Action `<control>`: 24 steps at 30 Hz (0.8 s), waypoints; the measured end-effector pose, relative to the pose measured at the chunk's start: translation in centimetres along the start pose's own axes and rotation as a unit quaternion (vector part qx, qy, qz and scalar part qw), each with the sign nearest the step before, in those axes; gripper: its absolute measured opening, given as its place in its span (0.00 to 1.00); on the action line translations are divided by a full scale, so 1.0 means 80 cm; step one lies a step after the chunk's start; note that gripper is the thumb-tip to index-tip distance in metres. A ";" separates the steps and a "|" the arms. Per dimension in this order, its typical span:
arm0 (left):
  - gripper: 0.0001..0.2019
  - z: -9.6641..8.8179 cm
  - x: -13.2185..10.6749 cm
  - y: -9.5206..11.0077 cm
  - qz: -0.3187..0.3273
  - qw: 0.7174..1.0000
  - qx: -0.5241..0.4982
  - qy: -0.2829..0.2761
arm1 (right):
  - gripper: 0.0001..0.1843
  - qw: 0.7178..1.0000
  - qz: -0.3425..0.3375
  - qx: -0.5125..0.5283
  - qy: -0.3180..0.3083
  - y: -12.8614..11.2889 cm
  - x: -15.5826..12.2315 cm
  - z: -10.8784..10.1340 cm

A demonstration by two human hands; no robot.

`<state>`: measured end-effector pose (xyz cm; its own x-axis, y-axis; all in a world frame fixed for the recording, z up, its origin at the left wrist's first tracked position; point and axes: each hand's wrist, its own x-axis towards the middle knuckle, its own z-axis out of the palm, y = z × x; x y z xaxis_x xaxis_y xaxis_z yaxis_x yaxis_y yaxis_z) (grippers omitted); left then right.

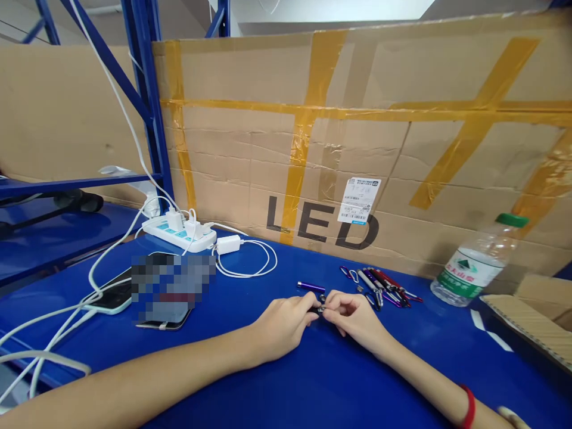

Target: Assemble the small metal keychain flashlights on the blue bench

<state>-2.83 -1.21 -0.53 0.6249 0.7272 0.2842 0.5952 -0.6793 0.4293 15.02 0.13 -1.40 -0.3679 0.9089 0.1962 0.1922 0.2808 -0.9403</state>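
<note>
My left hand point(283, 328) is closed in a pinch on a small black part point(315, 310) with a shiny end, mostly covered by the fingers. Against it, the fingertips of my right hand point(355, 317) are pinched together at the shiny end; what they grip is too small to make out. Just beyond the hands lies a slim purple metal tube point(311, 287), with a small metal piece point(322, 298) near it. To the right is a pile of slim pen-like metal tubes point(384, 285) in silver, black, purple and red, with carabiner clips point(354, 276) beside it.
Behind stands a large taped cardboard box point(250, 161) marked LED. A water bottle point(473, 265) and an open carton point(531, 316) are at right. At left are a power strip point(179, 232), white cables point(259, 275) and a phone point(114, 295) on the blue table point(268, 393).
</note>
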 end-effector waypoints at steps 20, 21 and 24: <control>0.08 -0.003 0.003 0.005 0.024 0.999 0.004 -0.037 | 0.19 0.996 0.074 -0.022 -0.033 -0.007 -0.002 0.000; 0.08 -0.003 0.002 0.005 0.029 0.999 0.008 -0.038 | 0.20 0.996 0.080 -0.015 -0.030 -0.008 -0.003 0.001; 0.07 -0.002 0.002 0.004 0.033 0.999 0.014 -0.037 | 0.20 0.996 0.085 -0.005 -0.027 -0.012 -0.005 0.004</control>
<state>-2.59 -1.32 -0.22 0.6984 0.6723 0.2455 0.5653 -0.7285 0.3870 14.72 -0.63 -0.63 -0.3783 0.9255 0.0184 0.2659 0.1277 -0.9555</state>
